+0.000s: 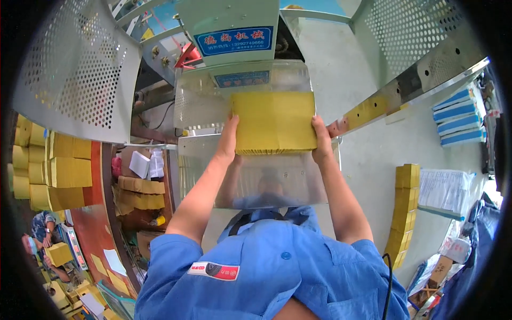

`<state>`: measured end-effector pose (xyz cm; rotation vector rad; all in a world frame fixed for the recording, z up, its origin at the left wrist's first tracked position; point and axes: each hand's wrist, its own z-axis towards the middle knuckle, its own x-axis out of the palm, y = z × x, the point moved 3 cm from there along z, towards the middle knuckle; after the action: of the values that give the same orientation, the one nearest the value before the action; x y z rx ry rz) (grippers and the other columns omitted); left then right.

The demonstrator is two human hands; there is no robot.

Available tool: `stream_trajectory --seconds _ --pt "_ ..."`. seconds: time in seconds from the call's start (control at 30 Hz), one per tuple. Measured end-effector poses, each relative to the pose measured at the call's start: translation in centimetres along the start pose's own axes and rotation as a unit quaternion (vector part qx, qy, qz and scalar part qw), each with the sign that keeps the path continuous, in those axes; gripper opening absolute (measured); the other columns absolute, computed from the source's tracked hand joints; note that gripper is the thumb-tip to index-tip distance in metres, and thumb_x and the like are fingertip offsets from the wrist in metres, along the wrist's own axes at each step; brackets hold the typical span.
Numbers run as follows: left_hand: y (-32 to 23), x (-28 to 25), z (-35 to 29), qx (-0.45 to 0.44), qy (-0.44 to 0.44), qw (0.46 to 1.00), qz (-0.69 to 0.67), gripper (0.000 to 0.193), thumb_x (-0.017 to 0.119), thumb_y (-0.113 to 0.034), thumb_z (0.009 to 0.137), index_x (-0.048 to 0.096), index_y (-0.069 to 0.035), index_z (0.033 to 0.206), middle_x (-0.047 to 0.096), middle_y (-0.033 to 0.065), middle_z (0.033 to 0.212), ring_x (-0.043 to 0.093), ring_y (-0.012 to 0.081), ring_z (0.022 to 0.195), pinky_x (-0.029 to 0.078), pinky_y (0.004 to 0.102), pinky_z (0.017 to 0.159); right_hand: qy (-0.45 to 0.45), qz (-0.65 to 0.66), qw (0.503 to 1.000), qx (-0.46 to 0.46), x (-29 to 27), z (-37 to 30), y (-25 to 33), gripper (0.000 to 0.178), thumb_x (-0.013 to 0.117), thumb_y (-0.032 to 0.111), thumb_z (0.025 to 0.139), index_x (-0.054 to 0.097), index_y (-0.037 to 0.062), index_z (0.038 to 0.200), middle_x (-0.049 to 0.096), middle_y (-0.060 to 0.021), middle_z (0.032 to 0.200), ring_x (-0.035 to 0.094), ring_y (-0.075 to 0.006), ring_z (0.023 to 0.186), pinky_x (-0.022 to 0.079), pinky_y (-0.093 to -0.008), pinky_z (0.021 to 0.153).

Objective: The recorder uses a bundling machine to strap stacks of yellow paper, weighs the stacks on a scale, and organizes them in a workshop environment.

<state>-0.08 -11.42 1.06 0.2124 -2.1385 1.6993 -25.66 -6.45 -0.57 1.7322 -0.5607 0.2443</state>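
A thick stack of yellow paper [274, 121] is held between my two hands, with its layered edges facing me. My left hand [230, 134] presses against its left side and my right hand [321, 137] against its right side, the fingers partly hidden behind it. Below and beyond the stack lies a shiny metal machine table [256, 178], which reflects my arms. A clear plastic guard [202, 96] stands behind the stack, in front of a pale green machine body [229, 21] with a blue label plate. Whether the stack rests on the metal cannot be told.
Perforated metal panels [80, 69] flank the machine. Yellow paper stacks [69, 165] sit on a red-brown table [88, 229] at left, where another person holds a yellow block [60, 254]. A column of yellow stacks [404, 213] and white-and-blue bundles [458, 117] stand at right.
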Motion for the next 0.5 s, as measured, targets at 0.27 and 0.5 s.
stream_trajectory --seconds 0.27,0.5 --pt "0.0 -0.2 -0.3 -0.041 -0.009 0.998 -0.038 0.057 0.047 -0.035 0.099 0.032 -0.007 0.147 0.043 0.0059 0.143 0.040 0.0174 0.132 0.031 0.0323 0.110 -0.013 0.033 0.999 0.011 0.1 0.8 -0.5 0.065 0.051 0.034 0.095 0.031 0.0003 0.147 0.047 -0.0105 0.139 0.045 -0.0209 0.128 0.035 -0.0328 0.106" --pt "0.7 -0.5 -0.7 -0.051 -0.016 0.998 -0.043 0.053 0.049 -0.034 0.099 0.039 -0.006 0.142 0.048 0.0063 0.137 0.044 0.0168 0.128 0.035 0.0319 0.106 -0.007 0.024 1.000 -0.005 0.3 0.1 -0.2 0.062 0.050 0.031 0.096 0.032 0.0018 0.147 0.046 -0.0089 0.140 0.046 -0.0205 0.127 0.035 -0.0314 0.107"
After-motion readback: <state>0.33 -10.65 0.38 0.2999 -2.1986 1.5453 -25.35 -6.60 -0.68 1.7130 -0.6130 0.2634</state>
